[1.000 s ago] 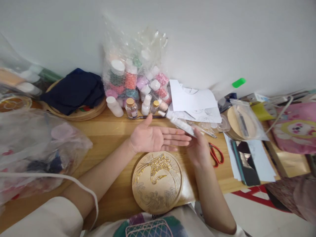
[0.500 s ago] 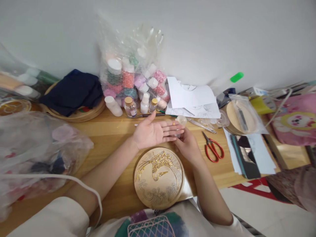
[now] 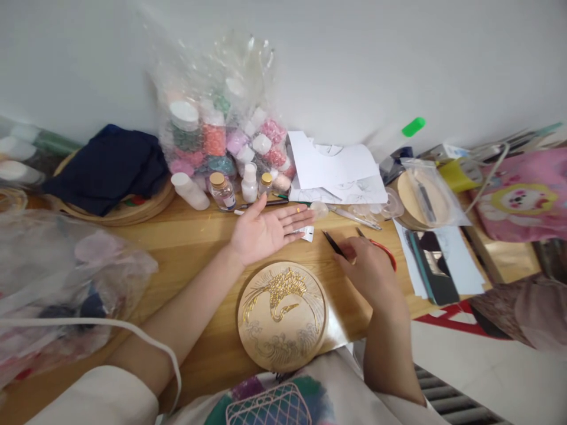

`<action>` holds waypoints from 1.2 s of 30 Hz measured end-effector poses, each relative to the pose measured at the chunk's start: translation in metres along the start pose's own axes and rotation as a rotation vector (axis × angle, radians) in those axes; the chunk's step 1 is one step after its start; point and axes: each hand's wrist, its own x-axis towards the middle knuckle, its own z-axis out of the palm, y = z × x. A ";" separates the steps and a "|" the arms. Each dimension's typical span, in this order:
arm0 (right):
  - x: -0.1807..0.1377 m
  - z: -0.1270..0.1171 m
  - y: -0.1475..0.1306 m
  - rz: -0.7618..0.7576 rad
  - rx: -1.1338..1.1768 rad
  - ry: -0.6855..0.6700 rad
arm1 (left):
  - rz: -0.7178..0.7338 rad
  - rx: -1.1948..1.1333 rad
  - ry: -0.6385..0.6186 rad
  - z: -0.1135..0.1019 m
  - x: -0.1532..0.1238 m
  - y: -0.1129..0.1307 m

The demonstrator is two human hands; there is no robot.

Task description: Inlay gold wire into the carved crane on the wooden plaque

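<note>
My left hand is held palm up above the table, fingers stretched out and nothing seen lying on the palm. Just past its fingertips sits a small clear cup, and a small white packet shows partly behind the fingers. My right hand is closed on a black pointed tool that looks like tweezers, tip toward the left. Red-handled scissors lie partly hidden behind that hand. Below both hands is a round wooden board with a crane in gold lines and pencilled waves.
Bagged jars of coloured bits stand against the wall, with small bottles in front. White papers lie at the back. A phone rests on sheets at right. Plastic bags and a white cable fill the left.
My right hand has moved right and toward me, away from the left fingertips and the cup, and now has the black tool. The left hand stays palm up; the view has shifted slightly.
</note>
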 end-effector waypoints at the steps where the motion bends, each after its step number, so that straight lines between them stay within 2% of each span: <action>1: -0.001 0.001 0.001 0.004 -0.006 -0.010 | 0.015 -0.005 0.004 0.000 0.000 0.000; 5: -0.001 0.001 0.002 0.043 0.052 0.006 | 0.090 -0.024 -0.001 0.000 0.000 0.000; 8: 0.000 -0.001 0.002 0.094 0.238 0.011 | 0.061 -0.020 -0.041 -0.001 0.000 0.001; 11: -0.001 -0.007 -0.001 0.105 0.554 0.005 | -0.025 0.013 -0.088 -0.005 0.000 -0.001; 14: -0.004 -0.020 -0.012 0.036 0.982 -0.014 | -0.104 0.065 -0.126 -0.009 0.001 -0.002; 17: -0.005 -0.033 -0.027 -0.057 1.336 -0.015 | -0.124 0.096 -0.126 -0.012 0.002 -0.003; 19: -0.001 -0.037 -0.035 -0.094 1.479 -0.023 | -0.119 0.099 -0.124 -0.013 0.002 -0.004; 23: 0.012 -0.027 -0.037 -0.072 1.588 -0.036 | -0.127 0.096 -0.147 -0.014 0.003 -0.005; 28: 0.016 -0.007 -0.025 0.045 1.623 0.140 | -0.130 0.095 -0.157 -0.018 0.003 -0.005; 32: 0.014 -0.002 -0.023 0.006 1.624 0.130 | -0.254 0.164 -0.169 -0.020 0.003 -0.006; 36: 0.016 -0.002 -0.025 0.004 1.630 0.113 | -0.246 0.193 -0.131 -0.018 0.003 -0.007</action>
